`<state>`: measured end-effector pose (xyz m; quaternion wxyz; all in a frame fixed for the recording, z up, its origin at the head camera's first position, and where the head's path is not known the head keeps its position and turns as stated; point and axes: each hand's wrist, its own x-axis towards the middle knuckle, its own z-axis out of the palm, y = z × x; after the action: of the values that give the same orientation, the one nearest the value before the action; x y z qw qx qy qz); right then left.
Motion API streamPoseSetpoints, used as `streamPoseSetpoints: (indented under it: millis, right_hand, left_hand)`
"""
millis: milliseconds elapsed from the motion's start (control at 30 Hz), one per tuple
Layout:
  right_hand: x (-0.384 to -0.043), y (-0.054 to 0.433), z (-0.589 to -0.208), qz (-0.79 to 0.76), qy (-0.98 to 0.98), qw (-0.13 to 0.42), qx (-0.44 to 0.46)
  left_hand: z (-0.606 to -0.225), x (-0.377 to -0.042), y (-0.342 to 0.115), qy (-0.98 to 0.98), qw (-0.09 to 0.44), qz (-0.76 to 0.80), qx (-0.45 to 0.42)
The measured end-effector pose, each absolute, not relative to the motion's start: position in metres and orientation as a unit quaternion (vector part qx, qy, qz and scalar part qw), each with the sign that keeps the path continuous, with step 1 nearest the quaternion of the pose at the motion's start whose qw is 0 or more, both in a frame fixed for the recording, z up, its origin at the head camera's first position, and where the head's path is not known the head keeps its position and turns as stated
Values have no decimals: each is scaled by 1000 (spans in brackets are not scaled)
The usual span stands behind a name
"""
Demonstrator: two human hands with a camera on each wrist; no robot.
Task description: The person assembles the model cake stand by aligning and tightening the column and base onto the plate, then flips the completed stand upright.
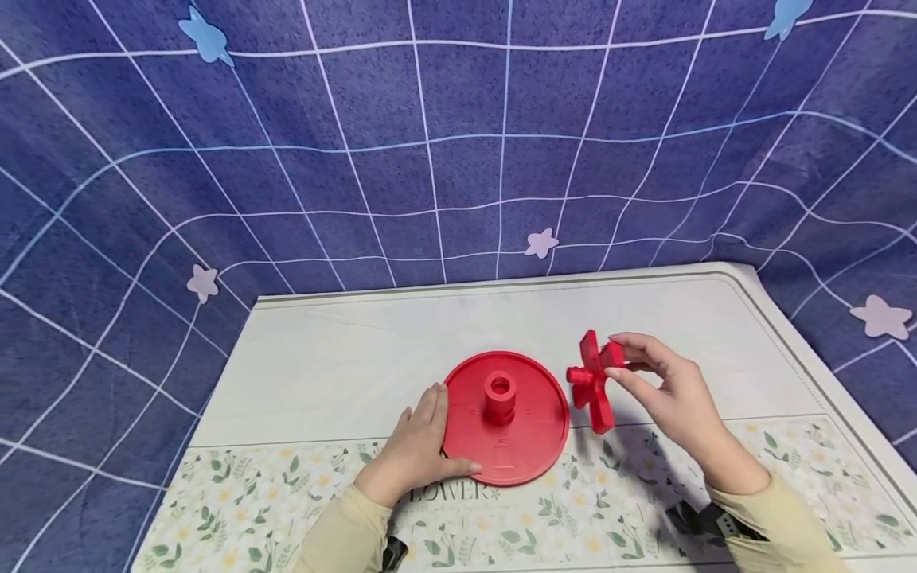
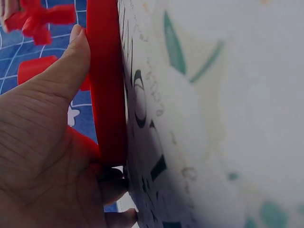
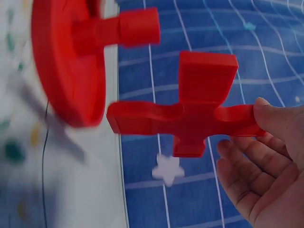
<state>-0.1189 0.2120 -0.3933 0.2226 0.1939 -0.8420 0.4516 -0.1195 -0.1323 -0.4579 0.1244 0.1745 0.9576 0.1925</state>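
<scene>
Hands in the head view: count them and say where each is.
2: the left hand, touching the red disc at its edge; the right hand, pinching the red cross-shaped piece.

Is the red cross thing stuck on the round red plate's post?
No, the right hand holds the red cross piece off to the side, apart from the post of the red disc.

Dark capitals "LOWER" [image 1: 454, 488] on white floral-printed counter cover [image 1: 344, 362], toward seven o'clock of round red plastic-looking disc [image 1: 536, 436]; preceding print unclear. Smaller line below, too faint. Raised marks [image 1: 503, 442] on disc, unreadable.
</scene>
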Motion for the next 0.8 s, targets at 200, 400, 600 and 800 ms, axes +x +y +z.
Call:
streamPoseSetpoints:
  millis: [200,400,600,800]
  right_hand:
    - [-130,181,-388,480,-810,215,258]
    - [-140,151,-387,476,-804,195,297]
    - [-145,128,-386,388,-830,208,344]
    - [-146,113,-381,303,-838,235,388]
  left_hand:
    - [-460,-119,-133,958,123,187,177]
    - [-459,-119,-132,956,125,195,179]
    - [-461,-119,-132,956,123,190,186]
    - [-461,-119,-133,958,119,181,188]
